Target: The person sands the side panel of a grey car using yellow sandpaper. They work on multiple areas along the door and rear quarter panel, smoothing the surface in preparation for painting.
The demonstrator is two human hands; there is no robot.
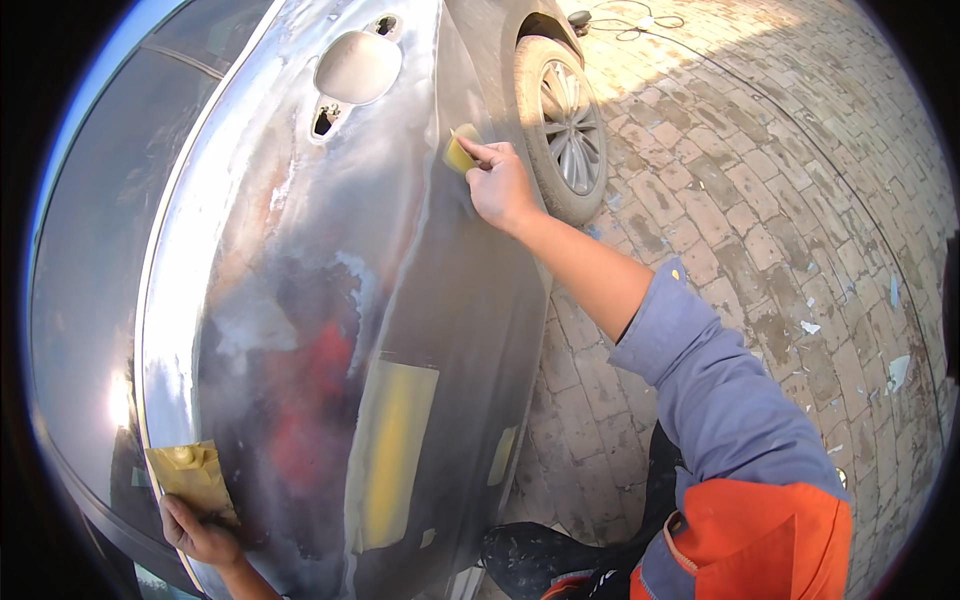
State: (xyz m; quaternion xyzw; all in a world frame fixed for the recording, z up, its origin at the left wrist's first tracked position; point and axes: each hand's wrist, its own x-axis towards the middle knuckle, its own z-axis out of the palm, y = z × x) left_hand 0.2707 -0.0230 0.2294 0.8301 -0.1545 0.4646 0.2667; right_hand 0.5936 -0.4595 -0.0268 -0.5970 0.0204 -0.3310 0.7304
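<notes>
My right hand [501, 180] pinches a small yellowish flat spreader [460, 150] against the grey car body, near the seam at the far end of the door. In my left hand [196, 534] is a thin yellow board [191, 476] with a dab of yellow filler [182, 455] near its far edge. The board is close to the window sill. Between my hands stretches the sanded car door panel [285, 352], with bare metal, grey and red patches. A smooth yellow filler strip [394, 450] lies on its lower half. The handle recess [358, 67] has open holes at both ends.
Beyond my right hand is a car wheel [562, 127] with a dusty tyre. Brick paving [720, 225] runs along the car, with scattered flakes [898, 373] and a long dark cable [840, 169]. Side windows [97, 225] border the door on the left.
</notes>
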